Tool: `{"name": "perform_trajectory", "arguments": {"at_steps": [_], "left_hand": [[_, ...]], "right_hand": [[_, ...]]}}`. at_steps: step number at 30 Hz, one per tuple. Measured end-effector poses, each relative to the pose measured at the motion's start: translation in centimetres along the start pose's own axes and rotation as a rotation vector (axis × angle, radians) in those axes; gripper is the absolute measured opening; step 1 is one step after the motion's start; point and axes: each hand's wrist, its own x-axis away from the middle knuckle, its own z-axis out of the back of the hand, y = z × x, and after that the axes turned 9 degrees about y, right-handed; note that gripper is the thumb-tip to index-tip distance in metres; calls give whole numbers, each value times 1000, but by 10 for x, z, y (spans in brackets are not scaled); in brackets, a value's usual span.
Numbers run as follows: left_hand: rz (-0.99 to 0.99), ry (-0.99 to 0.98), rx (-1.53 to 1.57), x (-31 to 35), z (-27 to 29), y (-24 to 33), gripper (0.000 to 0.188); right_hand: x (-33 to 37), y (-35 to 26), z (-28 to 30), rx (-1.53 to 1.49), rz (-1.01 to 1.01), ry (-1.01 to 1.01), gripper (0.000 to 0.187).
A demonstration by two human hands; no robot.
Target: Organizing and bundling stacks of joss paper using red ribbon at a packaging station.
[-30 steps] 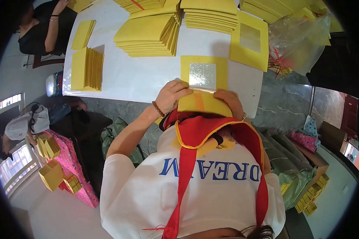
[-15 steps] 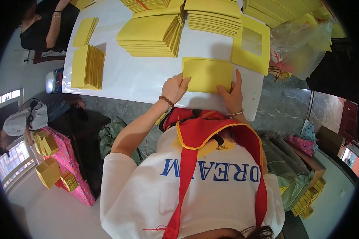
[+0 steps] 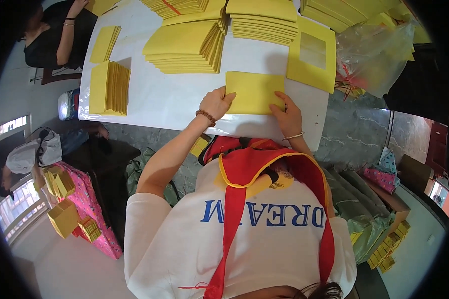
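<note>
A folded yellow paper sheet (image 3: 254, 93) lies flat near the table's front edge, between my two hands. My left hand (image 3: 216, 107) grips its left edge, thumb on top; the other fingers are mostly hidden. At the right edge my right hand (image 3: 288, 116) pinches the sheet, thumb low on it and a finger at its side. To the right lies a larger yellow sheet (image 3: 294, 65) with a pale rectangular panel. Beyond the folded sheet are a fanned pile of folded yellow sheets (image 3: 182, 47) and another neat stack (image 3: 262, 20).
The white-covered table (image 3: 174, 99) also bears an upright row of yellow folded pieces (image 3: 110, 89) at left. A clear plastic bag (image 3: 374, 55) hangs past the right edge. A co-worker's arm (image 3: 66, 42) is at the far left. Green-wrapped bundles (image 3: 356, 204) stand at my right.
The folded sheet's upper layer, offset before, now lines up at the top edge. My right hand's raised finger has bent in to the sheet's right side.
</note>
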Motion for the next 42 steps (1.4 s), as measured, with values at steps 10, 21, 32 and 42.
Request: {"name": "perform_trajectory", "arguments": {"at_steps": [10, 21, 32, 42], "left_hand": [[115, -182, 8, -12, 10, 6, 37], [-67, 182, 106, 14, 16, 16, 32], [-853, 231, -435, 9, -36, 44, 48], [-855, 224, -469, 4, -50, 28, 48]], "right_hand": [[-1, 4, -3, 82, 47, 5, 39], [3, 0, -6, 142, -20, 28, 39], [3, 3, -10, 94, 75, 103, 38], [15, -32, -12, 663, 421, 239, 42]]}}
